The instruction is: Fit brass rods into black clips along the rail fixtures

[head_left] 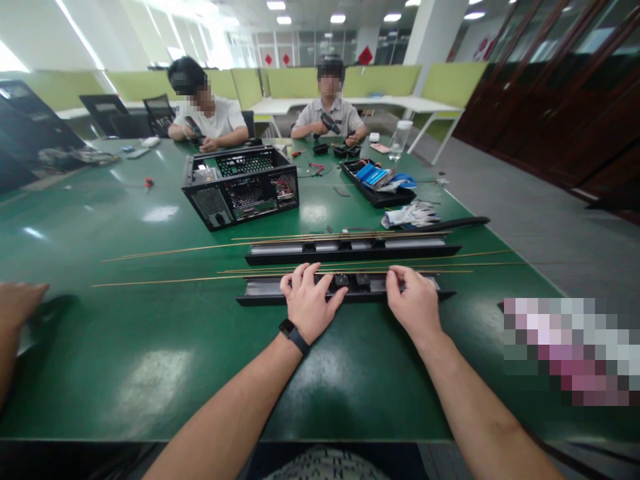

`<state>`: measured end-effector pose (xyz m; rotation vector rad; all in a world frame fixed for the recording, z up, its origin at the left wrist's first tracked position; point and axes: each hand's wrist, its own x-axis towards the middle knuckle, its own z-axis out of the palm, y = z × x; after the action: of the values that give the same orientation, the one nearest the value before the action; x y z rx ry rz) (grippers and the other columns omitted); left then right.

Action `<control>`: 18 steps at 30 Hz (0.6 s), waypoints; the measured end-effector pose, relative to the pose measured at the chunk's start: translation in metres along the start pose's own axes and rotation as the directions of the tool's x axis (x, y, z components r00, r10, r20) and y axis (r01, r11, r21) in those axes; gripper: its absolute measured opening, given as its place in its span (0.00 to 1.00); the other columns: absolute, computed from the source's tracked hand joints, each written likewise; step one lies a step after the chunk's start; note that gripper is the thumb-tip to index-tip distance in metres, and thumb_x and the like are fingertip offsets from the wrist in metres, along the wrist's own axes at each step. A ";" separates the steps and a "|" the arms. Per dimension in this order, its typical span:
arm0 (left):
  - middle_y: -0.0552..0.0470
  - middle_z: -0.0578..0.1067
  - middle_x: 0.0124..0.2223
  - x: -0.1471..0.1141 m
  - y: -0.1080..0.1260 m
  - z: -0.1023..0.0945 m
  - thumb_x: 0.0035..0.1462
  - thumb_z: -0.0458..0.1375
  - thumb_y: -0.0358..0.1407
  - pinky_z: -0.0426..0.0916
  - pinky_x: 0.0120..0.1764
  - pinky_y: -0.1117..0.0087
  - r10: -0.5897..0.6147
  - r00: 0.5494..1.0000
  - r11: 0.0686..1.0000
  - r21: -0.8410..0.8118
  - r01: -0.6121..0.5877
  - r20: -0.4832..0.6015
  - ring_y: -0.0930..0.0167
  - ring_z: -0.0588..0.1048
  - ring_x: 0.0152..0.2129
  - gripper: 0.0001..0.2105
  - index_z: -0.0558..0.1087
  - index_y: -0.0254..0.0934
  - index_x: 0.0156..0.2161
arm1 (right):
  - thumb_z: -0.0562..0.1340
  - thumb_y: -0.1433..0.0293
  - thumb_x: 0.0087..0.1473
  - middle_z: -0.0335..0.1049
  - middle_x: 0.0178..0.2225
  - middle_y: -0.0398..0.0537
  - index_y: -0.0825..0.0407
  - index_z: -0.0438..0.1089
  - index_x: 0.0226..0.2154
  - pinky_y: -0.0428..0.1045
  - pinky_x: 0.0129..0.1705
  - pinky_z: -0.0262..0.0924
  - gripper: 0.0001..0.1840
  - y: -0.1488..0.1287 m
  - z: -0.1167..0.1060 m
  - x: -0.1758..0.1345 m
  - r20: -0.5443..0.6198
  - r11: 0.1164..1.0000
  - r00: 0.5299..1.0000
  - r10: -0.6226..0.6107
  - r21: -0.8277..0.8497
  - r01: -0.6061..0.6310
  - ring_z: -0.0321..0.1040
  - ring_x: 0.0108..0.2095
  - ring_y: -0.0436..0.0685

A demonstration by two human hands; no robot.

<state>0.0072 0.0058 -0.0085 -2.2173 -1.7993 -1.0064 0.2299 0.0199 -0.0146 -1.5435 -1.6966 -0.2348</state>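
Note:
A long black channel with a silvery inside [263,288] lies across the green table in front of me, with small black blocks [361,283] in its middle. My left hand [311,303], with a dark watch on its wrist, rests over the channel with its fingers spread, near the blocks. Several thin brass-coloured rods [160,282] run lengthwise along the channel and stick out past its ends. Toward the channel's right end, my right hand [414,298] pinches one rod between thumb and fingertips; the exact contact is partly hidden. Behind lies a second, similar channel [280,257] with more rods along it.
An open computer case [240,190] stands at the back left. Behind the channels on the right are white gloves [411,215] and a black tray [383,197] with blue parts. Two people sit across the table; another person's hand [20,303] shows at the left edge.

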 end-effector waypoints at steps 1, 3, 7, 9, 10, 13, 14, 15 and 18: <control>0.47 0.72 0.58 0.000 0.000 0.000 0.59 0.58 0.52 0.50 0.57 0.49 0.000 1.000 1.000 -0.001 0.000 -0.001 0.55 0.63 0.59 0.15 0.78 0.48 0.44 | 0.60 0.68 0.61 0.78 0.33 0.50 0.53 0.74 0.40 0.55 0.44 0.62 0.09 0.000 0.000 0.000 -0.001 1.000 1.000 0.020 -0.006 -0.020 0.74 0.35 0.61; 0.47 0.73 0.58 0.000 0.001 -0.001 0.59 0.59 0.52 0.50 0.57 0.49 0.000 1.000 1.000 -0.001 0.000 -0.003 0.55 0.63 0.59 0.15 0.78 0.48 0.44 | 0.59 0.68 0.61 0.78 0.33 0.50 0.53 0.74 0.39 0.55 0.44 0.62 0.09 -0.002 0.001 0.000 0.006 1.000 1.000 0.018 0.007 -0.018 0.74 0.35 0.60; 0.48 0.73 0.57 0.000 0.001 -0.002 0.59 0.59 0.52 0.50 0.57 0.49 0.000 1.000 1.000 0.004 0.000 -0.008 0.56 0.63 0.59 0.15 0.78 0.48 0.44 | 0.59 0.68 0.61 0.78 0.38 0.51 0.52 0.73 0.43 0.55 0.49 0.61 0.10 -0.008 0.005 -0.004 0.026 0.995 0.998 -0.056 0.083 0.054 0.74 0.40 0.60; 0.47 0.73 0.57 0.000 0.001 -0.001 0.59 0.59 0.52 0.50 0.57 0.49 0.000 1.000 1.000 0.004 0.000 -0.009 0.55 0.63 0.59 0.15 0.78 0.48 0.44 | 0.60 0.68 0.61 0.79 0.38 0.50 0.52 0.73 0.45 0.55 0.50 0.60 0.11 -0.009 0.006 -0.005 0.036 0.994 0.997 -0.065 0.094 0.061 0.74 0.40 0.60; 0.47 0.73 0.57 0.000 0.001 -0.001 0.59 0.59 0.52 0.51 0.57 0.49 0.001 1.000 1.000 0.003 0.000 -0.010 0.55 0.63 0.59 0.15 0.78 0.48 0.44 | 0.60 0.68 0.61 0.79 0.38 0.51 0.53 0.72 0.45 0.56 0.50 0.60 0.12 -0.008 0.006 -0.004 0.036 0.995 0.998 -0.057 0.088 0.054 0.74 0.40 0.60; 0.47 0.73 0.57 0.000 0.000 0.000 0.59 0.59 0.52 0.51 0.57 0.49 0.002 1.000 1.000 -0.001 -0.002 -0.013 0.55 0.63 0.59 0.15 0.78 0.48 0.45 | 0.60 0.67 0.61 0.79 0.36 0.51 0.54 0.73 0.44 0.56 0.48 0.61 0.12 -0.003 0.005 -0.003 0.027 0.999 1.000 -0.010 0.046 0.009 0.75 0.38 0.61; 0.47 0.73 0.57 -0.001 0.000 0.000 0.59 0.59 0.52 0.51 0.57 0.49 0.002 1.000 1.000 -0.003 -0.002 -0.015 0.55 0.63 0.59 0.15 0.78 0.48 0.44 | 0.59 0.67 0.61 0.79 0.36 0.51 0.54 0.74 0.43 0.56 0.47 0.61 0.12 -0.002 0.004 -0.002 0.028 0.999 1.000 0.003 0.033 -0.004 0.75 0.37 0.61; 0.47 0.73 0.57 -0.001 0.000 0.000 0.59 0.59 0.52 0.51 0.57 0.49 0.002 1.000 1.000 -0.003 -0.002 -0.017 0.55 0.63 0.59 0.15 0.78 0.48 0.44 | 0.59 0.67 0.61 0.78 0.36 0.51 0.54 0.74 0.42 0.55 0.47 0.61 0.11 -0.001 0.003 -0.001 0.030 1.000 0.999 0.013 0.022 -0.014 0.74 0.37 0.61; 0.47 0.73 0.57 -0.001 0.000 0.000 0.59 0.58 0.52 0.51 0.57 0.49 0.001 1.000 1.000 -0.001 -0.001 -0.014 0.55 0.63 0.59 0.15 0.78 0.48 0.44 | 0.58 0.66 0.62 0.78 0.35 0.51 0.53 0.75 0.41 0.54 0.45 0.61 0.11 -0.001 0.001 0.000 0.043 0.999 0.998 0.036 0.007 -0.036 0.74 0.37 0.60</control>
<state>0.0070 0.0055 -0.0091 -2.2060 -1.7926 -1.0202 0.2283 0.0206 -0.0149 -1.5818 -1.6991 -0.1776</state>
